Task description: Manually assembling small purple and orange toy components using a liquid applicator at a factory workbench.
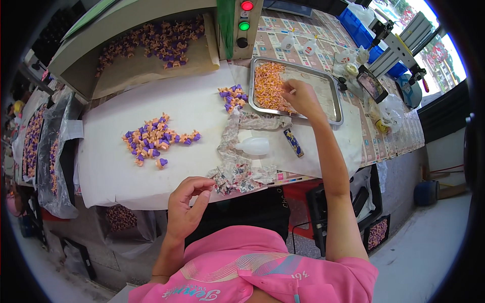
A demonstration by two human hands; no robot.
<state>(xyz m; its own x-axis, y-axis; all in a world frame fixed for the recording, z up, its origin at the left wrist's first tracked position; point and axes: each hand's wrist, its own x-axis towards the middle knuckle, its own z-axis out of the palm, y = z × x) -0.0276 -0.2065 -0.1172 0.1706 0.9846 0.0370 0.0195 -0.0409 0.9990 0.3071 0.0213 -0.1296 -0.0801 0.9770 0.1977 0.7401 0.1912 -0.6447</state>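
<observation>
My right hand [303, 98] reaches over a metal tray [323, 76], its fingertips bent together above a heap of small orange and yellowish pieces [269, 83]. Whether a piece is between those fingertips is too small to tell. Low at the table's front edge, my left hand [188, 204] hovers with thumb and fingers slightly apart, and nothing shows in it. It is nearest to a crumpled floral cloth [235, 177]. A pile of small purple and peach plastic figures [151, 139] lies on the white sheet to the left, and a smaller cluster [233, 97] sits beside the tray.
A white plastic bottle [254, 146] lies on the cloth, near a dark blue patterned packet [293, 142]. At the back left, a machine opening [151, 60] holds many more figures on brown paper. A phone on a stand [372, 86] and small bottles [309, 47] stand behind and right of the tray.
</observation>
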